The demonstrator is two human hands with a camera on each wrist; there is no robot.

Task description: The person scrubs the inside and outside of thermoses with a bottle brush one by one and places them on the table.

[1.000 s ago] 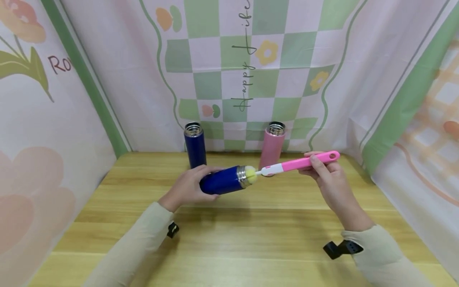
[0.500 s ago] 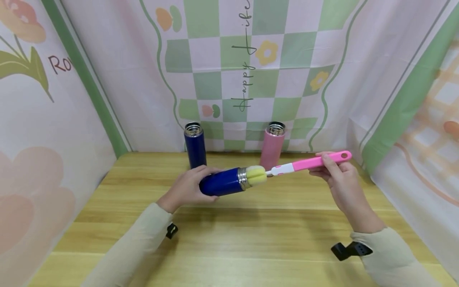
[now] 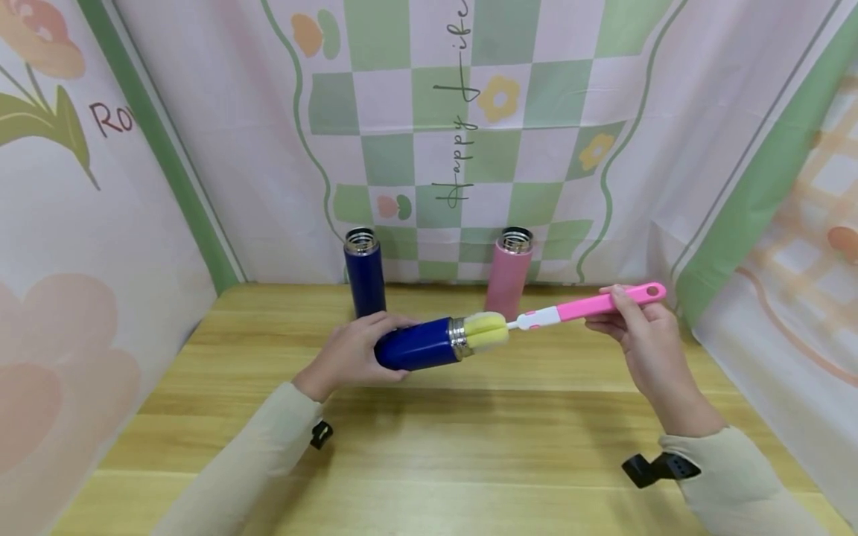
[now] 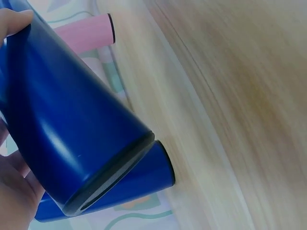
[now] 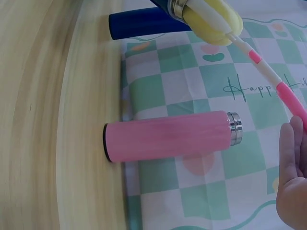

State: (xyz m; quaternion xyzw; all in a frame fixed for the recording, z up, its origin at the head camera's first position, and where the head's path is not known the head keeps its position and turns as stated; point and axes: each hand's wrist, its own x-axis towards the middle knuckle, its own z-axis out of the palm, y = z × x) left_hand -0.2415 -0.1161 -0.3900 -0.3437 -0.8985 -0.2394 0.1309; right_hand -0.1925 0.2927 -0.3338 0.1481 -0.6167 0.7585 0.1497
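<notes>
Held level above the wooden table [image 3: 429, 447]: a dark blue flask [image 3: 418, 345], long axis nearly horizontal, steel-rimmed mouth pointing toward the right hand [image 3: 643, 339], closed base toward the left hand [image 3: 345, 353]. Left hand wrapped round the rear half of the body, fingers curled over the top and thumb out of sight beneath; seen from the left wrist as a smooth, glossy blue cylinder [image 4: 72, 129] ending in a flat black base ring. Right hand pinching the pink plastic handle of a bottle brush [image 3: 590, 304] between thumb and fingertips, close to the end with the hanging hole. Brush in line with the flask axis, tilted slightly upward toward the right; white neck section, then a yellow sponge head [image 3: 485, 331], soft and lobed, partly seated in the mouth and mostly outside it. From the right wrist, sponge [image 5: 211, 21] pressed against the metal rim, thin pink-and-white stem running back to the fingers [image 5: 292, 182]. Both hands about equally near the mouth, flask side left, brush side right. At the back of the table, against the checked green-and-pink cloth [image 3: 469, 112], two more uncapped flasks standing upright and well apart: another dark blue flask [image 3: 364, 272] and a matte pink flask [image 3: 509, 272], each with a bare steel threaded neck.
</notes>
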